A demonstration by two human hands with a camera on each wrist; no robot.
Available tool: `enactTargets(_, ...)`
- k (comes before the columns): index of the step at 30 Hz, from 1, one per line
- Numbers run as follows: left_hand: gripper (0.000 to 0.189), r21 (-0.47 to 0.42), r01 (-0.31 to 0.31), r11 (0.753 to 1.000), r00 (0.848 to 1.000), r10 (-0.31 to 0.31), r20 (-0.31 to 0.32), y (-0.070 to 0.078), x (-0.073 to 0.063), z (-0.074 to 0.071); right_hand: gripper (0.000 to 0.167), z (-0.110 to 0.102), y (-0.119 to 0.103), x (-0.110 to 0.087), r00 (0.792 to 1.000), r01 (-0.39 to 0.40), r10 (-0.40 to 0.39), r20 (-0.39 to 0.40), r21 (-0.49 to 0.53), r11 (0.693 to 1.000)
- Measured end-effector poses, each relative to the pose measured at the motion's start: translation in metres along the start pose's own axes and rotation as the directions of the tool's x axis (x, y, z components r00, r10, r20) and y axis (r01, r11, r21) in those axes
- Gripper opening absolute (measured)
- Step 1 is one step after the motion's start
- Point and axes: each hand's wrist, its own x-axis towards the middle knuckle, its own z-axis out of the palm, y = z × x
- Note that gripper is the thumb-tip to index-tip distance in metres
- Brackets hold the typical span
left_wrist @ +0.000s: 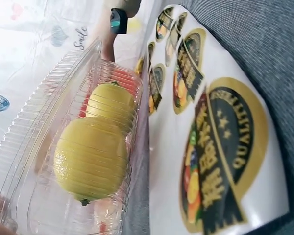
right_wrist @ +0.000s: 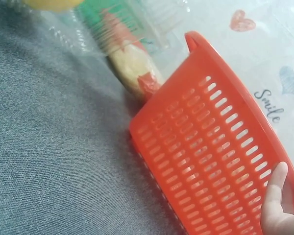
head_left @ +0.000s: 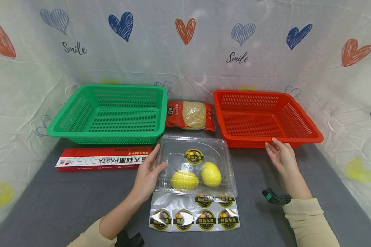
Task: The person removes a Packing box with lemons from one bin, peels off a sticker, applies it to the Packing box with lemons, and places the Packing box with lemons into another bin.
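Observation:
A clear plastic clamshell box [head_left: 170, 147] with two lemons [head_left: 211, 174] inside is in the middle, a round fruit sticker [head_left: 194, 156] on its lid. My left hand [head_left: 148, 173] grips the box's left edge, thumb on the near side and fingers along the side. In front, a sheet of round stickers [head_left: 194, 214] lies partly hidden beneath the box. My right hand [head_left: 282, 157] is at the front rim of the red basket [head_left: 250, 141], its extended fingertips touching the rim. The right wrist view shows a finger [right_wrist: 274, 196] against the basket's outer wall.
To the left stands a green basket [head_left: 111, 133], with a red and white pasta box [head_left: 102, 159] in front of it. A red noodle bag [head_left: 194, 115] lies between the baskets. Behind them hangs a white cloth [head_left: 154, 55] printed with hearts.

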Motion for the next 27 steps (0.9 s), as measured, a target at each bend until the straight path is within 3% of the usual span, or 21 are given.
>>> enactTargets(20, 0.058, -0.044, 0.014, 0.999, 0.999, -0.012, 0.049, 0.039, -0.002, -0.001, 0.041, 0.000, -0.001, -0.002, 1.000, -0.009, 0.009, -0.002, 0.015, 1.000)
enactTargets(27, 0.057, -0.014, 0.031, 0.999, 0.998, -0.030, 0.055, 0.046, 0.000, -0.001, 0.040, 0.001, 0.000, -0.002, 1.000, 0.001, -0.001, -0.018, -0.009, 1.000)
